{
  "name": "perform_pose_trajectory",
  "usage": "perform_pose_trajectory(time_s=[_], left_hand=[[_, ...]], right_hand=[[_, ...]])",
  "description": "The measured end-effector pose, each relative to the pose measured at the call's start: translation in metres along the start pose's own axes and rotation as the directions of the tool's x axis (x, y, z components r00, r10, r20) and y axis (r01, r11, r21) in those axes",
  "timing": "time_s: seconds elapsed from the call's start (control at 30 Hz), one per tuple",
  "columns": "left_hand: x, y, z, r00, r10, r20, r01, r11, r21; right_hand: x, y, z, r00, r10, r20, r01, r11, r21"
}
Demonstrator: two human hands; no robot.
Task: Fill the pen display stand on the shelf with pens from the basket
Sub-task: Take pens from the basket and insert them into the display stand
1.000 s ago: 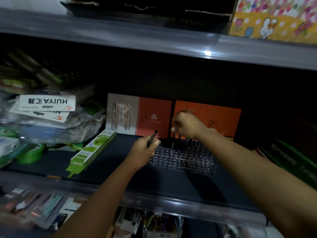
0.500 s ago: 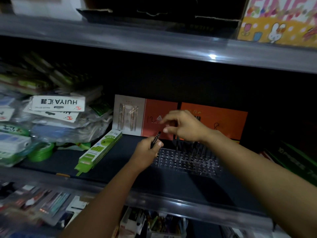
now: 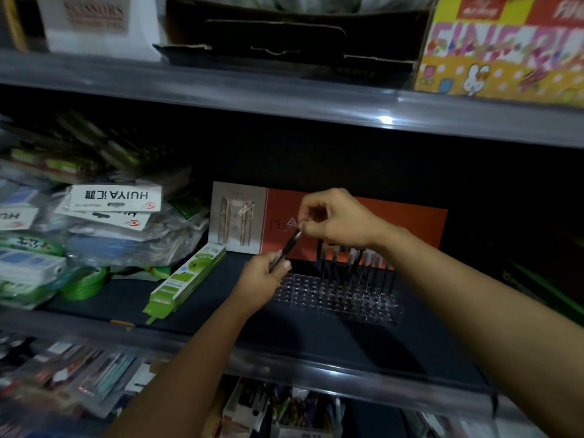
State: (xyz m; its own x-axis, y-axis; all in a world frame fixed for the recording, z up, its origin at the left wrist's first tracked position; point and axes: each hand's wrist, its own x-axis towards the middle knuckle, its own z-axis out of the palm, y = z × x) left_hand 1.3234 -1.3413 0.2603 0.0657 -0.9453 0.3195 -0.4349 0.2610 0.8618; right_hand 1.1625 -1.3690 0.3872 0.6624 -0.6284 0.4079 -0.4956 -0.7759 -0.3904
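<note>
A clear pen display stand with rows of holes sits on the dark middle shelf. Several dark pens stand upright in its back rows. My left hand hovers at the stand's left front corner, shut on the lower end of a black pen that slants up to the right. My right hand is above the stand, its thumb and forefinger pinching the pen's upper tip. The basket is out of view.
Orange and white pen boxes lean against the back behind the stand. A green flat pack lies to the left, beside piled stationery bags. Shelf edges run above and below. More pens sit on the lower shelf.
My right hand has lifted away from the standing pens and moved left to pinch the tip of the pen in my left hand. The left hand stayed near the stand's corner.
</note>
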Motion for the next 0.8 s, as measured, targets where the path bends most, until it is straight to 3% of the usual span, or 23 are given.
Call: perform_pose_trajectory(time_s=[0.3,0.53,0.8], left_hand=[[0.001,-0.017,-0.009,0.998,-0.024,-0.052,0.029,0.996,0.089],[0.003,-0.011,-0.007,0.997,-0.011,-0.072,0.018,0.995,0.099],[0.009,-0.007,0.001,1.000,0.006,-0.027,-0.005,1.000,0.019]], right_hand=[[0.007,0.007,-0.024,0.979,0.098,-0.179,-0.078,0.990,0.115],[0.008,0.027,-0.013,0.983,0.169,-0.079,-0.184,0.947,-0.262],[0.009,0.043,0.004,0.953,0.299,0.040,-0.260,0.880,-0.397]])
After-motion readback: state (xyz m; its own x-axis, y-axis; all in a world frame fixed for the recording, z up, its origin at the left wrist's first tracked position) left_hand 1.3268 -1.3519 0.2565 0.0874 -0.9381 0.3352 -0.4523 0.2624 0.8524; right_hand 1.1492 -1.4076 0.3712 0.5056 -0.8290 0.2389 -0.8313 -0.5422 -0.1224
